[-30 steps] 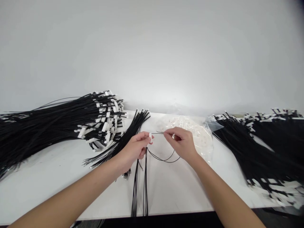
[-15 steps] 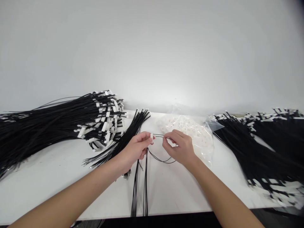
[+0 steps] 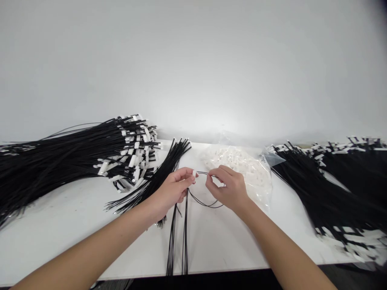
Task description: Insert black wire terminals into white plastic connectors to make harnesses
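Pinching a white connector (image 3: pixel 194 173) in the left hand (image 3: pixel 171 190), left of the clear bag (image 3: pixel 267 191), and black wires (image 3: pixel 202 172) in the right hand (image 3: pixel 229 187), in front of it.
Showing a slim wire bundle (image 3: pixel 169 161) left of the bag, a large connector-tipped pile (image 3: pixel 75 157) farther left, and a second pile (image 3: pixel 347 181) to the bag's right, all on the white surface (image 3: pixel 232 241).

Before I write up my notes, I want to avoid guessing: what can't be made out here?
All in the head view:
White connector: openings too small; left hand partly covers it.
Thin black wires: the stretch inside the right hand is hidden by it.
Left wire pile: cut off by the left edge.
Right wire pile: cut off by the right edge; near end blurred.
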{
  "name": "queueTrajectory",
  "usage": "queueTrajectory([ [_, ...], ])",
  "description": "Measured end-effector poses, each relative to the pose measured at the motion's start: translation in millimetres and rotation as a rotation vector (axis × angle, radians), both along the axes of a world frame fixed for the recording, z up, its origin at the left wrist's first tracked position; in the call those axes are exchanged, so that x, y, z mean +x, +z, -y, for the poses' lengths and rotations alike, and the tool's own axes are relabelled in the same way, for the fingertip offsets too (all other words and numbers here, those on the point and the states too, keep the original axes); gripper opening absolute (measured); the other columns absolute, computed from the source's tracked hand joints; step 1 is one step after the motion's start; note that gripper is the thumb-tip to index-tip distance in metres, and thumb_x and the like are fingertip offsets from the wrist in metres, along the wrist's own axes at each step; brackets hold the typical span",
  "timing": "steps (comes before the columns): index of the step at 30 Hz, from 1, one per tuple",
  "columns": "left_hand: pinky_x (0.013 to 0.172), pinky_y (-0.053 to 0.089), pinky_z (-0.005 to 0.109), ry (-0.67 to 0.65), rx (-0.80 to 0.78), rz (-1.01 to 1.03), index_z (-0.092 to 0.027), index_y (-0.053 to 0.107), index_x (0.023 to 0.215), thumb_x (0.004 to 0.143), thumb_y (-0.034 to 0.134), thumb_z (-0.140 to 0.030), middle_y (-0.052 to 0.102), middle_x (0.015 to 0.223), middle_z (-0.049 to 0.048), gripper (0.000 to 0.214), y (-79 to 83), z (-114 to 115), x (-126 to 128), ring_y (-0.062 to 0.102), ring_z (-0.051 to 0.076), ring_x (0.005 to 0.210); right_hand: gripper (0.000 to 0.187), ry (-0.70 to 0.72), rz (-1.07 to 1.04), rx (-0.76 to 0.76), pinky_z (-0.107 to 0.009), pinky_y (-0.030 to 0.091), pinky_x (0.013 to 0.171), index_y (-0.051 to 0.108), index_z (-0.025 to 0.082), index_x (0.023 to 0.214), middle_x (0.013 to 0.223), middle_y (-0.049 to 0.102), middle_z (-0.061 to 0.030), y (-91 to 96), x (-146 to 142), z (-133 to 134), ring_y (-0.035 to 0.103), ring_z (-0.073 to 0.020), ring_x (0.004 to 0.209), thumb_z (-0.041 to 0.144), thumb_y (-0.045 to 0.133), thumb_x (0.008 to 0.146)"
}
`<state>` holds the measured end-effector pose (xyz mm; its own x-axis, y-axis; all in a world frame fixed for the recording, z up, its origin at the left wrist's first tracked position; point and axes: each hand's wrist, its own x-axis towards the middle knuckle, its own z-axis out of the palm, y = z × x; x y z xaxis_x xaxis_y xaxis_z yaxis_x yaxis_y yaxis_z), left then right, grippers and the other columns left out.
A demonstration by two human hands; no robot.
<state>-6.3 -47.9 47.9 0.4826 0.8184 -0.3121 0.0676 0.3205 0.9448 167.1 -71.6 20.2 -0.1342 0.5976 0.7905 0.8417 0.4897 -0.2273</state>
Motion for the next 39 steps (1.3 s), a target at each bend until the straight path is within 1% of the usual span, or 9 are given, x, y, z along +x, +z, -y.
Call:
queueTrajectory([
  [11, 0.042, 0.016, 0.02, 0.002, 0.037, -0.016, -0.02, 0.053, 0.084, 0.074, 0.055, -0.037, 0.037, 0.07, -0.0045, 0.02, 1.0, 1.4, 0.3, 0.027, 0.001, 0.043, 0.007, 0.024, 0.02, 0.02, -0.019, 0.029, 0.042, 0.056, 0.018, 0.068, 0.054, 0.045, 0.0045, 1.3, 0.7, 0.4, 0.036, -0.0043, 0.047, 0.014, 0.053, 0.072],
  [19, 0.043, 0.014, 0.022, -0.04, 0.019, -0.003, -0.02, 0.051, 0.08, 0.077, 0.053, -0.039, 0.03, 0.062, -0.0058, 0.019, 1.4, 0.4, -1.6, 0.025, 0.003, 0.043, 0.006, 0.091, 0.036, -0.01, -0.019, 0.032, 0.044, 0.06, 0.02, 0.081, 0.06, 0.049, 0.0033, 2.0, 4.4, 0.1, 0.041, -0.0045, 0.049, 0.019, 0.056, 0.078],
  [23, 0.043, 0.011, 0.022, -0.069, 0.013, 0.01, -0.019, 0.051, 0.08, 0.078, 0.052, -0.038, 0.035, 0.066, -0.0046, 0.018, 0.1, -0.7, -2.4, 0.025, 0.002, 0.042, 0.007, 0.112, 0.064, -0.041, -0.018, 0.033, 0.046, 0.06, 0.02, 0.083, 0.063, 0.051, 0.0029, 4.6, 6.2, 0.2, 0.042, -0.0044, 0.052, 0.02, 0.054, 0.081],
  [31, 0.044, 0.014, 0.023, -0.137, 0.017, 0.051, -0.016, 0.052, 0.073, 0.078, 0.05, -0.035, 0.044, 0.078, -0.0014, 0.02, 3.1, 0.9, -3.3, 0.027, 0.001, 0.042, 0.008, 0.071, 0.056, -0.077, -0.018, 0.033, 0.047, 0.057, 0.019, 0.085, 0.065, 0.053, 0.0019, 5.2, 5.7, 1.4, 0.044, -0.0048, 0.052, 0.022, 0.05, 0.084],
  [36, 0.044, 0.013, 0.023, -0.151, -0.003, 0.059, -0.016, 0.054, 0.076, 0.077, 0.051, -0.036, 0.045, 0.076, -0.0016, 0.02, 4.5, 1.4, -3.6, 0.025, 0.001, 0.041, 0.005, 0.04, 0.041, -0.068, -0.018, 0.032, 0.047, 0.055, 0.019, 0.085, 0.065, 0.053, 0.0029, 4.0, 3.2, 2.2, 0.044, -0.0043, 0.052, 0.022, 0.051, 0.083],
  [39, 0.043, 0.012, 0.023, -0.148, -0.019, 0.061, -0.016, 0.053, 0.073, 0.076, 0.053, -0.037, 0.046, 0.075, -0.0011, 0.021, 3.8, 1.6, -3.1, 0.026, 0.001, 0.041, 0.004, 0.03, 0.061, -0.037, -0.019, 0.031, 0.047, 0.055, 0.019, 0.084, 0.063, 0.052, 0.0035, 3.1, 2.4, 2.6, 0.041, -0.0044, 0.05, 0.022, 0.051, 0.083],
])
